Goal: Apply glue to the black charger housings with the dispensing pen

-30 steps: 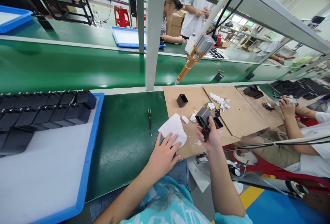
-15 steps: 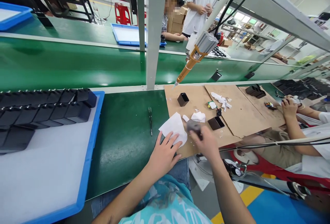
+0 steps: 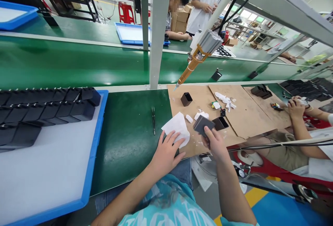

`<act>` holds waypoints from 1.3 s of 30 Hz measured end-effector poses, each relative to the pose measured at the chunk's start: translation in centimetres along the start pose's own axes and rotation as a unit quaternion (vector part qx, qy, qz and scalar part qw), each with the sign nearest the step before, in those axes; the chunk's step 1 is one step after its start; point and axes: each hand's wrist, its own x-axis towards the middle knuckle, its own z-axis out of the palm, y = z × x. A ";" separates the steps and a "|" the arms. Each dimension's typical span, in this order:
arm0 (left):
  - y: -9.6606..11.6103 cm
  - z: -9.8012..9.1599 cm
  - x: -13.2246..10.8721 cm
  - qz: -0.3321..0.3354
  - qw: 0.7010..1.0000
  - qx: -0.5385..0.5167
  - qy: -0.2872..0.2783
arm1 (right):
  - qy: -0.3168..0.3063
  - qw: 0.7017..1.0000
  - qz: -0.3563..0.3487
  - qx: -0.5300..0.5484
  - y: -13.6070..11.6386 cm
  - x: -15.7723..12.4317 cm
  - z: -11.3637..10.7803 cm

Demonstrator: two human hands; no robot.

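My right hand [image 3: 214,142] grips a dark grey box-shaped piece [image 3: 203,125] above the brown cardboard, thumb on its near edge. Fingers spread, my left hand [image 3: 168,151] lies flat over the lower part of a white sheet of paper [image 3: 177,127]. One open black case [image 3: 220,123] lies just right of the held piece, and another black case [image 3: 186,99] stands farther back. Crumpled white paper [image 3: 202,115] and a small white piece [image 3: 189,118] sit behind the held piece. Tweezers [image 3: 153,120] rest on the green table left of the paper.
A blue-rimmed tray [image 3: 97,142] at left holds rows of black cases [image 3: 62,110]. An orange dispensing tool [image 3: 191,67] hangs over the cardboard [image 3: 234,125]. Small parts [image 3: 215,105] and white scraps [image 3: 227,102] lie around it. A co-worker's hands [image 3: 296,108] are at right.
The dark grey piece in my right hand has shifted slightly right and turned so its broad flat face shows. My left hand stays on the paper.
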 end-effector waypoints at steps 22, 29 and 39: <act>0.1 -2.1 0.6 -0.182 0.904 -0.362 0.137 | -0.095 0.942 0.139 0.291 1.0 -3.7 7.4; 0.4 -2.2 0.6 -0.176 0.911 -0.353 0.118 | -0.061 0.943 0.146 0.294 1.2 -3.7 7.6; 0.6 -2.0 0.6 -0.159 0.908 -0.358 0.148 | -0.002 0.945 0.128 0.301 0.7 -3.6 8.4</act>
